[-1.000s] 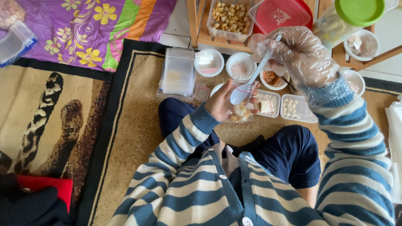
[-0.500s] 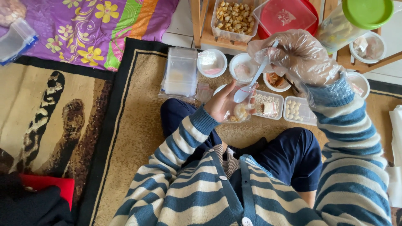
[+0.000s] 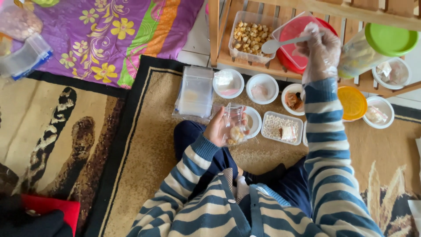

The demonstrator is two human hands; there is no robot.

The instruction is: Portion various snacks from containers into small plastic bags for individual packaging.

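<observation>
1. Since the earlier frame the right hand (image 3: 322,48) has risen from beside the bag to the far shelf, carrying the white spoon (image 3: 285,43); the left hand has stayed put.
2. Far left: purple floral cloth (image 3: 118,30), with a patterned rug (image 3: 57,127) near it.
3. Left of centre: stack of clear plastic bags (image 3: 195,92) lies on the rug.
4. Left hand (image 3: 218,128), bare, fingers curled around a small clear bag (image 3: 234,127), mouth held up and open; a few pale pieces sit at its bottom.
5. Just right of the bag: white bowls (image 3: 262,87) and a rectangular tray of small white pieces (image 3: 280,127).
6. Far centre, on the wooden shelf (image 3: 245,66): clear tub of tan chunks (image 3: 252,35), red-lidded container (image 3: 302,39) beside it.
7. Right hand, in a thin plastic glove, is closed on the spoon handle; spoon bowl hangs over the tub's right edge.
8. Judgement: scoop shallow, level the spoon, and keep the bag mouth wide and steady so nothing spills on the rug.
9. Far right: green-lidded jar (image 3: 381,44), orange lid (image 3: 352,102).
</observation>
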